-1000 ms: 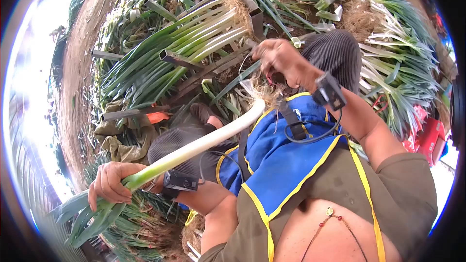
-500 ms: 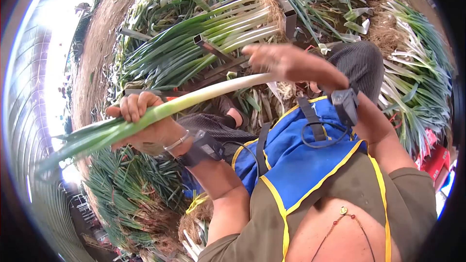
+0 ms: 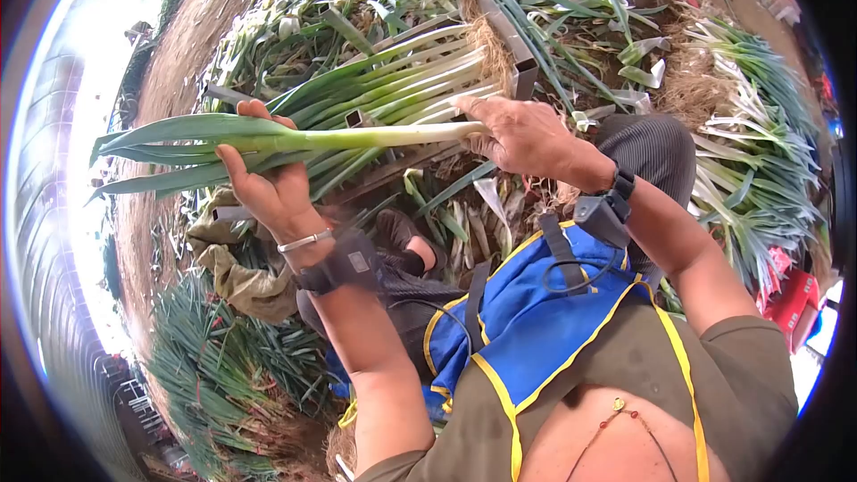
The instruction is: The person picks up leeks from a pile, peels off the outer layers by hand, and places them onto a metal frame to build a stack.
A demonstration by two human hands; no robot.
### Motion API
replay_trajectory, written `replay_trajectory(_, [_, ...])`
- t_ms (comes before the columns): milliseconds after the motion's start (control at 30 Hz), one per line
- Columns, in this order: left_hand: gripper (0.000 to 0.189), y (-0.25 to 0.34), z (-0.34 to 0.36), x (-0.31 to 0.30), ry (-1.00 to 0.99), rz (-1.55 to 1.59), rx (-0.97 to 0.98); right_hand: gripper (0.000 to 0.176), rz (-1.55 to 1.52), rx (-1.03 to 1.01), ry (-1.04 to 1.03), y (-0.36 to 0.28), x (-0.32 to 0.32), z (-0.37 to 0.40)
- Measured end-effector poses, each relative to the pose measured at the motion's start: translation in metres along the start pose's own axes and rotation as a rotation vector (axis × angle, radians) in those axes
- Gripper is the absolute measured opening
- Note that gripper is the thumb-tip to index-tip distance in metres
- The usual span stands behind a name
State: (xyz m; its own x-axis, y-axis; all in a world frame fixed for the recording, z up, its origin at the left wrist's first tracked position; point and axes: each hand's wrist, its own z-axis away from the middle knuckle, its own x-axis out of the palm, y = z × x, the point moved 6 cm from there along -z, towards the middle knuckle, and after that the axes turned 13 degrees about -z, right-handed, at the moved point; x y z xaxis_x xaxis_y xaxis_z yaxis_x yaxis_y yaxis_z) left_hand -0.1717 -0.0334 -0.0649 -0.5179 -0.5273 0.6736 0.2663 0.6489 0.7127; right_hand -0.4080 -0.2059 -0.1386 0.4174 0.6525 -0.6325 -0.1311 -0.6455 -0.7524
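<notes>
A single leek (image 3: 375, 137) lies roughly level across both hands, green leaves to the left and white shank to the right. My left hand (image 3: 277, 192) supports it from below near the leaf base, thumb and fingers curled around it. My right hand (image 3: 527, 136) closes on the white root end; its fingers hide the tip. Just behind, several leeks (image 3: 420, 85) lie side by side in a metal frame (image 3: 522, 62), their roots against its right end bar. The held leek passes in front of the nearest of them.
Loose leaves and trimmings (image 3: 268, 22) cover the ground behind the frame. A leek pile (image 3: 237, 366) lies at lower left, another (image 3: 759, 152) at right. An olive cloth (image 3: 245, 281) is beside my left forearm. A red box (image 3: 793, 303) stands at far right.
The leek has swung from a slant to nearly level, its leafy end rising. My left hand has moved up and turned under it. My right hand, blurred before, now grips the root end.
</notes>
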Motion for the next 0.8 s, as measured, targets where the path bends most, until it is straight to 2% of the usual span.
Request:
replay_trajectory(33, [0.049,-0.002,-0.008,-0.002,0.062,-0.063,-0.01,0.043,0.151,0.048,0.011,0.008,-0.006,-0.006])
replay_trajectory(67, [0.046,-0.003,-0.018,-0.007,0.067,-0.068,-0.024,0.043,0.162,0.055,0.012,0.014,-0.012,-0.011])
replay_trajectory(133, [0.046,-0.001,-0.037,-0.021,0.071,-0.025,-0.071,0.043,0.351,0.261,-0.174,0.042,-0.016,-0.017])
replay_trajectory(167, [0.045,-0.002,-0.042,-0.024,0.082,0.008,-0.109,0.043,0.362,0.267,-0.178,0.046,-0.025,-0.018])
replay_trajectory(233, [0.044,-0.001,-0.047,-0.033,0.113,-0.029,-0.134,0.045,0.009,0.421,-0.093,0.062,-0.048,-0.013])
replay_trajectory(267, [0.043,-0.003,-0.049,-0.039,0.138,-0.051,-0.159,0.044,-0.377,0.232,-0.016,0.093,-0.043,-0.013])
replay_trajectory(300, [0.042,-0.004,-0.05,-0.044,0.161,-0.075,-0.183,0.043,-0.658,0.24,0.152,0.094,-0.054,-0.012])
replay_trajectory(367, [0.039,-0.005,-0.05,-0.056,0.184,-0.067,-0.225,0.04,-1.109,0.591,0.36,0.103,-0.071,0.003])
replay_trajectory(433, [0.036,-0.011,-0.047,-0.07,0.179,-0.094,-0.286,0.038,-0.348,0.52,0.435,0.154,-0.1,0.007])
replay_trajectory(467, [0.034,-0.013,-0.044,-0.07,0.193,-0.086,-0.292,0.04,0.068,0.428,0.545,0.138,-0.119,0.011])
replay_trajectory(500, [0.034,-0.015,-0.041,-0.068,0.19,-0.084,-0.3,0.023,0.163,0.542,0.437,0.15,-0.125,0.013])
replay_trajectory(533, [0.033,-0.017,-0.039,-0.068,0.219,-0.096,-0.31,0.033,0.308,0.478,0.367,0.151,-0.123,0.013])
replay_trajectory(567, [0.033,-0.018,-0.039,-0.068,0.248,-0.109,-0.316,0.051,0.451,0.409,0.295,0.151,-0.12,0.012])
replay_trajectory(600, [0.033,-0.018,-0.039,-0.066,0.266,-0.124,-0.306,0.079,0.551,0.535,0.263,0.14,-0.116,0.016])
replay_trajectory(633, [0.033,-0.02,-0.04,-0.063,0.258,-0.124,-0.307,0.079,0.551,0.538,0.271,0.13,-0.112,0.018])
replay_trajectory(700, [0.033,-0.016,-0.042,-0.062,0.328,-0.235,-0.24,0.083,0.532,0.393,0.361,0.102,-0.11,0.007])
replay_trajectory(767, [0.032,-0.017,-0.048,-0.063,0.302,-0.185,-0.262,0.079,-0.178,0.229,0.329,0.063,-0.091,0.002])
replay_trajectory(800, [0.033,-0.016,-0.052,-0.067,0.379,-0.219,-0.227,0.075,-0.165,0.154,0.212,0.05,-0.071,-0.001])
